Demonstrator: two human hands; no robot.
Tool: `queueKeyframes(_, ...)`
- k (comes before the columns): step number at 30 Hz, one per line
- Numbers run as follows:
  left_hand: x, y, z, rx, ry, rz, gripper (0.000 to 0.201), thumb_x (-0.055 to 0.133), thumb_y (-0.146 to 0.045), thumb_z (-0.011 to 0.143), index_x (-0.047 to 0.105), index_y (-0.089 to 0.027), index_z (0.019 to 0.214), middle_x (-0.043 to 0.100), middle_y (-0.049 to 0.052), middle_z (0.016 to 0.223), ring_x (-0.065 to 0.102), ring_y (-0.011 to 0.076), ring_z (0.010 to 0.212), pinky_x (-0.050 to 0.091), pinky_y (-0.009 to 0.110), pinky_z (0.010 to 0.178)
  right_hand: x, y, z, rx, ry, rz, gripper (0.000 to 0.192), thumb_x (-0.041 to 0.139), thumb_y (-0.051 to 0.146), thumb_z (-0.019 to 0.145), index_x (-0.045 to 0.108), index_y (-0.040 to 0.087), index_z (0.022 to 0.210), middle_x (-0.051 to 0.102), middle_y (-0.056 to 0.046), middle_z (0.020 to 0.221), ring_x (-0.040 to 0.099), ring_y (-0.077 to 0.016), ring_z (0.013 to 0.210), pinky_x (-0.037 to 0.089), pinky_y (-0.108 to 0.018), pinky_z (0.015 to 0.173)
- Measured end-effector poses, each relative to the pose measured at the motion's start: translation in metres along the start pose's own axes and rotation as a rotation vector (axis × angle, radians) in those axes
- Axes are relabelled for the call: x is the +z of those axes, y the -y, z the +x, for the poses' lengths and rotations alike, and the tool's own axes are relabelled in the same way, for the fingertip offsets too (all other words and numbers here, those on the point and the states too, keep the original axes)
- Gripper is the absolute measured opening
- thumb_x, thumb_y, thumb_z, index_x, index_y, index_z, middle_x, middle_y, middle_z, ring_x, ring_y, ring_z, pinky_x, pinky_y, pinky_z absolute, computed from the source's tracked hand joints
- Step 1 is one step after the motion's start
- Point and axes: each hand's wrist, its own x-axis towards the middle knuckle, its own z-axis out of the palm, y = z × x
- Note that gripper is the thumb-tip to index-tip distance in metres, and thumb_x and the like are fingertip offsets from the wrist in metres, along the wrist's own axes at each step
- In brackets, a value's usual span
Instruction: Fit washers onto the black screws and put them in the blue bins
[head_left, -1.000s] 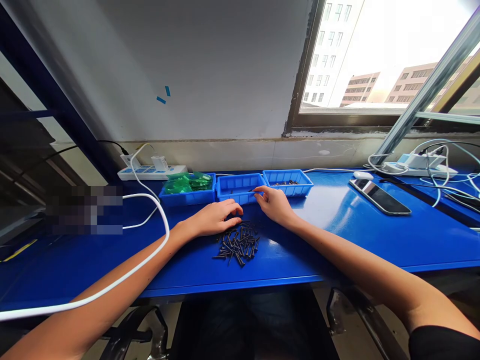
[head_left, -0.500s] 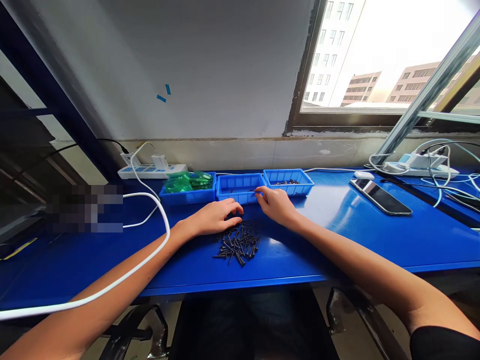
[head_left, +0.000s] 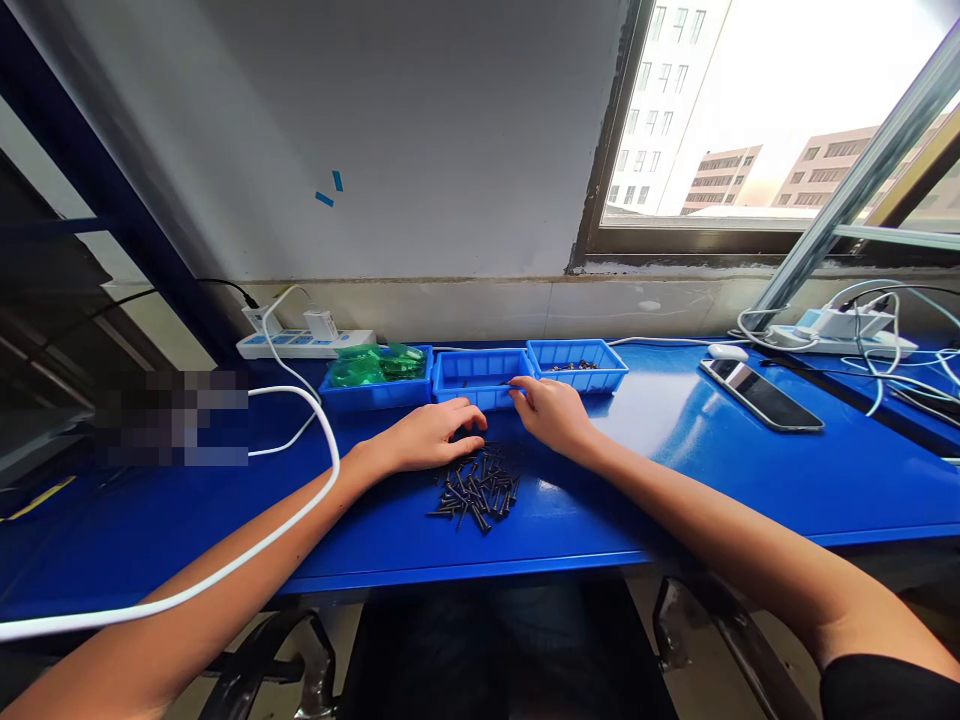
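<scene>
While the left hand [head_left: 427, 435] lay curled on the far edge of the screws [head_left: 478, 486] piled near mid-table, the right hand [head_left: 551, 410] pinched something small over the middle bin [head_left: 480, 377], so letting go low inside seemed wisest.

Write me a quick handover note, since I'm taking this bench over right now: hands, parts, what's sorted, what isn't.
Left hand: resting palm-down at the far edge of the black screw pile, fingers curled.
Right hand: fingertips at the near rim of the middle blue tray; whether it pinches a screw cannot be told.
Right blue tray holds a few dark parts; left blue tray holds green pieces.
Most screws are loose on the table.
</scene>
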Motion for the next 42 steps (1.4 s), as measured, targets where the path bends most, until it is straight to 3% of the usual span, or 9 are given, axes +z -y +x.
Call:
queueKeyframes(12, 0.000, 0.002, -0.001, 0.012, -0.002, -0.012, 0.026, 0.048, -0.038, 0.082, 0.056, -0.019, 0.098, 0.056, 0.002, 0.088, 0.052, 0.0123, 0.066, 0.042, 0.024, 0.062, -0.002, 0.000, -0.002, -0.059, 0.011, 0.010, 0.037, 0.044, 0.034, 0.089, 0.058, 0.017, 0.119, 0.069, -0.006, 0.077, 0.064, -0.0195, 0.080, 0.043, -0.026, 0.069)
queueKeyframes(20, 0.001, 0.003, 0.000, 0.040, -0.018, 0.022, 0.017, 0.041, -0.029, 0.083, 0.052, -0.018, 0.080, 0.053, 0.001, 0.079, 0.050, 0.0121, 0.064, 0.040, 0.023, 0.059, -0.004, 0.001, -0.002, -0.062, 0.031, 0.014, 0.037, 0.045, 0.032, 0.088, 0.057, 0.016, 0.119, 0.068, -0.006, 0.076, 0.063, -0.0193, 0.077, 0.042, -0.027, 0.068)
queueKeyframes(27, 0.002, 0.004, 0.001, 0.022, -0.009, -0.008, 0.013, 0.041, -0.027, 0.083, 0.050, -0.018, 0.080, 0.053, 0.001, 0.080, 0.050, 0.0131, 0.065, 0.039, 0.025, 0.061, 0.000, 0.002, -0.006, -0.111, 0.054, 0.007, 0.053, 0.047, 0.035, 0.087, 0.039, 0.011, 0.134, 0.069, -0.007, 0.080, 0.063, -0.0225, 0.087, 0.043, -0.029, 0.073)
queueKeyframes(33, 0.002, 0.005, 0.002, -0.022, -0.020, -0.040, 0.009, 0.040, -0.024, 0.083, 0.047, -0.018, 0.081, 0.053, 0.001, 0.077, 0.049, 0.0142, 0.066, 0.038, 0.026, 0.062, -0.004, 0.010, -0.013, -0.156, 0.112, 0.021, 0.055, 0.046, 0.035, 0.088, 0.031, 0.016, 0.138, 0.069, -0.006, 0.084, 0.065, -0.0213, 0.080, 0.041, -0.027, 0.066)
queueKeyframes(37, 0.003, 0.005, 0.002, -0.046, -0.022, -0.037, 0.008, 0.039, -0.023, 0.084, 0.046, -0.019, 0.082, 0.054, 0.001, 0.076, 0.050, 0.0147, 0.066, 0.039, 0.026, 0.062, -0.001, 0.012, -0.015, -0.296, 0.122, 0.079, 0.042, 0.048, 0.033, 0.087, 0.044, 0.016, 0.126, 0.066, -0.006, 0.089, 0.063, -0.0189, 0.082, 0.040, -0.027, 0.067)
queueKeyframes(42, 0.003, 0.004, 0.002, -0.047, -0.029, -0.015, 0.008, 0.039, -0.023, 0.084, 0.046, -0.019, 0.083, 0.056, 0.001, 0.078, 0.051, 0.0148, 0.068, 0.039, 0.026, 0.063, 0.003, 0.007, -0.011, -0.352, 0.126, 0.092, 0.015, 0.053, 0.030, 0.085, 0.059, 0.017, 0.092, 0.064, -0.004, 0.081, 0.058, -0.0154, 0.079, 0.038, -0.025, 0.068)
